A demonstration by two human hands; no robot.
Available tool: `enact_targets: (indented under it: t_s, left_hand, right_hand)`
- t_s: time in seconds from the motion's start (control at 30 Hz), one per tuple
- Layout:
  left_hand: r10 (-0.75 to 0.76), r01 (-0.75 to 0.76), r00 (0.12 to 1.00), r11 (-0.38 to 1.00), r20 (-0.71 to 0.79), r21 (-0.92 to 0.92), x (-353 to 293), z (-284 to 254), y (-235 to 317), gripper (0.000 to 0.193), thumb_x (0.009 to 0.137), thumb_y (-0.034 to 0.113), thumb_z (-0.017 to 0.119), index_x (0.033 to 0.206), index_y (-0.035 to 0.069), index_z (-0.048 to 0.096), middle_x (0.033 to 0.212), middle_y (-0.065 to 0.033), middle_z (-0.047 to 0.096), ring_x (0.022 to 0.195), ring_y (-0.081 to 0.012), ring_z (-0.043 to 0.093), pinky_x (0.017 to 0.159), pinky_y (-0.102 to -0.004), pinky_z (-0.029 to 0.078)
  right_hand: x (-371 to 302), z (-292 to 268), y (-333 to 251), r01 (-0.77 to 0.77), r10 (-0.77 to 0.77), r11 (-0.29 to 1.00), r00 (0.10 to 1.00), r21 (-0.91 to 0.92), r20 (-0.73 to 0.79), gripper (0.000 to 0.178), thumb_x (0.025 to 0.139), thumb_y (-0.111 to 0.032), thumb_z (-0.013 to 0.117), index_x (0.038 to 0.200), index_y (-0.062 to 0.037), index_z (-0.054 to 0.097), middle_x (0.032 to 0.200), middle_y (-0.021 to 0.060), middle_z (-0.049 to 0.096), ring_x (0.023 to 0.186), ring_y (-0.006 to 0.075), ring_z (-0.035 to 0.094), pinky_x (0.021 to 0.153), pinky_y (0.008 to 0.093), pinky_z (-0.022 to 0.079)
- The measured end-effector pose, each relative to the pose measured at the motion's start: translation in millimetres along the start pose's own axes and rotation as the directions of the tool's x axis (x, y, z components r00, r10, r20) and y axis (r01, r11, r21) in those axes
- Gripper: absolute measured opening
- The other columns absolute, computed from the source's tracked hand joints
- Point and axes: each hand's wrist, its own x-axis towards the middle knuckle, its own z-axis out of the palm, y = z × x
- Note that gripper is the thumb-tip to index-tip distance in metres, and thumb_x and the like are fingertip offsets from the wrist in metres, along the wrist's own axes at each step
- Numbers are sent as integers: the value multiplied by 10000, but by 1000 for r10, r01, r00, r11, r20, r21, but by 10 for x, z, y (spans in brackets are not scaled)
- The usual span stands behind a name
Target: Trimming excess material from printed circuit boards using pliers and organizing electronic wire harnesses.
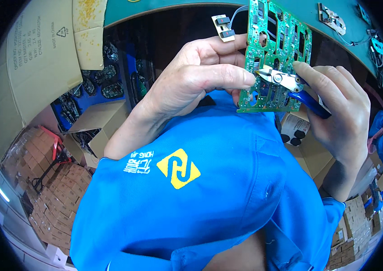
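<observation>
My left hand (200,74) grips the left edge of a green circuit board panel (270,49), thumb in front and fingers behind it. The panel is held upright and carries many small parts and several cut-outs. In my right hand (338,97) is a pair of side cutters (311,104) with blue handles. Their metal jaws lie against the front of the panel, close to my left thumb; whether they bite on anything is too small to tell. A small tan board (223,28) with two black parts hangs by grey wires beside the panel's upper left.
A green-topped table (173,10) runs behind the panel, with a wired tan board (331,19) and green boards (380,47) at right. At left stand a large cardboard sheet (42,58), blue trays of dark parts (105,74) and an open carton (105,119). Stacked cartons (60,203) fill the lower left.
</observation>
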Motion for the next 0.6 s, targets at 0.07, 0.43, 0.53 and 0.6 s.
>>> enact_targets:
  t_s: [0.07, 0.43, 0.53, 0.6]
  left_hand:
    - [34, -35, 999, 999, -10, -25, -3, 3, -46, 578, 822, 15, 666, 1377, -55, 523, 1148, -202, 689, 939, -204, 681, 767, -256, 541]
    - [47, -47, 999, 998, -11, -44, -18, 6, -119, 566, 836, 28, 693, 1371, -59, 531, 1122, -202, 699, 910, -193, 694, 718, -243, 555]
    - [23, -23, 1000, 1000, -3, -13, -11, 21, -37, 622, 802, -10, 642, 1407, -41, 497, 1215, -221, 658, 1040, -248, 666, 847, -288, 538]
    - [-1, 1, 1000, 1000, 4, 18, -6, 30, 9, 686, 768, -48, 592, 1442, -23, 463, 1308, -239, 617, 1170, -304, 639, 976, -332, 522]
  right_hand:
    - [-14, 4, 4, 14, -14, 1000, 1000, 6, 3, 465, 663, -81, 770, 1117, -4, 704, 924, 108, 662, 713, 208, 546, 640, 300, 477]
    - [-34, -24, 9, 49, -51, 998, 997, 42, 60, 431, 684, -52, 714, 1111, 7, 705, 920, 113, 665, 696, 200, 532, 616, 298, 463]
    - [-65, -13, 11, 35, -38, 997, 998, 65, 46, 436, 676, -36, 701, 1111, 3, 707, 927, 116, 671, 707, 207, 547, 632, 301, 474]
    - [-83, -7, 15, 22, -25, 996, 999, 88, 34, 443, 668, -21, 687, 1110, -2, 709, 934, 119, 676, 719, 214, 562, 648, 305, 485]
